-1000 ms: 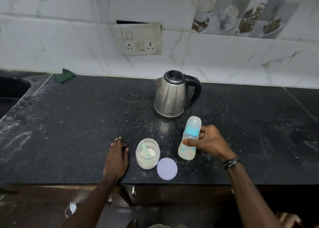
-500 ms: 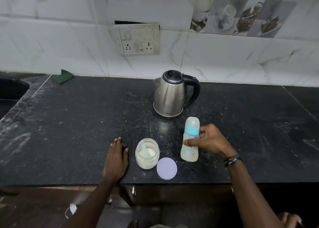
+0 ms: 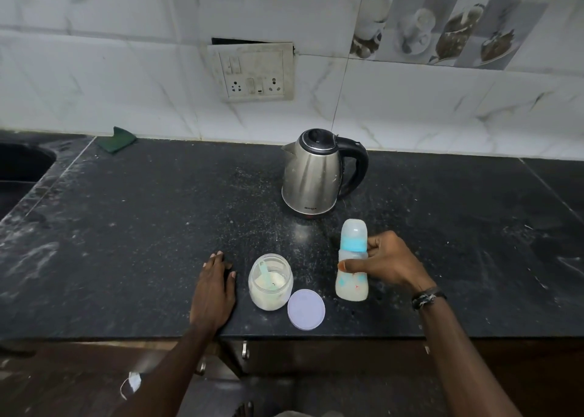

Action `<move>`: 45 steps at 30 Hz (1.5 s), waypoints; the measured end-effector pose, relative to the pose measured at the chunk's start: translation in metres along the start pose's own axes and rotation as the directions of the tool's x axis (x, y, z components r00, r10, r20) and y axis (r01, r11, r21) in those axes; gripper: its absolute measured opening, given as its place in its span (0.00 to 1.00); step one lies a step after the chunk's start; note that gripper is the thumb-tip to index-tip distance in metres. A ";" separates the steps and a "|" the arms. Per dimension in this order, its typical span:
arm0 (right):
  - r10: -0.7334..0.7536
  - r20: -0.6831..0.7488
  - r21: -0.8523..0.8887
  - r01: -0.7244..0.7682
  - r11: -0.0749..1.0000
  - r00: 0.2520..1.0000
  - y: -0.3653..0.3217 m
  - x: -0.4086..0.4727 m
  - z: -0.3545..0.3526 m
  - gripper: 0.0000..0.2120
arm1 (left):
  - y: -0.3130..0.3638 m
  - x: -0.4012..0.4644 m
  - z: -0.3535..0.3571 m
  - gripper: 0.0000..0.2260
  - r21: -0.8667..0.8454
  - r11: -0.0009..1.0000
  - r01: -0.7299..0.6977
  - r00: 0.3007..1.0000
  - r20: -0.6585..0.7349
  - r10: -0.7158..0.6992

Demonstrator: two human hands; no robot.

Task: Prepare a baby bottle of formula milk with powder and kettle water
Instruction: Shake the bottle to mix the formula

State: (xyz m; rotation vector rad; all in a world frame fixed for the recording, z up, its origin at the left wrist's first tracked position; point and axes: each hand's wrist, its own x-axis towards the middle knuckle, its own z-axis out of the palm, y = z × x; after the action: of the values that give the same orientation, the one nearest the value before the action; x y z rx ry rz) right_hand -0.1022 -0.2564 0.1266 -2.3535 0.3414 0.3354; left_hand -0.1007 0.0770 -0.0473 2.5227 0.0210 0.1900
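A capped baby bottle point(image 3: 353, 285) with a blue collar stands upright on the black counter point(image 3: 142, 233), holding milky liquid. My right hand point(image 3: 387, 263) grips its middle, thumb across the front. To its left stands an open glass jar of formula powder point(image 3: 270, 282) with a pale green scoop inside. The jar's lilac lid point(image 3: 306, 309) lies flat beside it, near the counter's front edge. My left hand point(image 3: 213, 293) rests flat on the counter, left of the jar. A steel kettle point(image 3: 311, 173) with a black handle stands behind the bottle, lid closed.
A dark sink point(image 3: 22, 170) lies at the far left. A green cloth point(image 3: 116, 140) sits at the back by the wall. A socket plate point(image 3: 252, 72) hangs on the tiled wall above. Cabinet handles show under the front edge.
My right hand has set the tilted bottle upright and shifted it slightly right. My left hand has stayed in place.
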 end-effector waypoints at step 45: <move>0.001 -0.013 -0.038 -0.001 0.999 1.000 0.002 -0.006 0.012 0.22 | 0.003 0.000 -0.003 0.13 0.007 1.000 0.001 1.000 0.014 -0.001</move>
State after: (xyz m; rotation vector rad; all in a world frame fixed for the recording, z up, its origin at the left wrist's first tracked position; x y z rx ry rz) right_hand -0.1100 -0.2488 0.1184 -2.3934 0.3453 0.3295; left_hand -0.1015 0.0763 -0.0435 2.5311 0.0170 0.1718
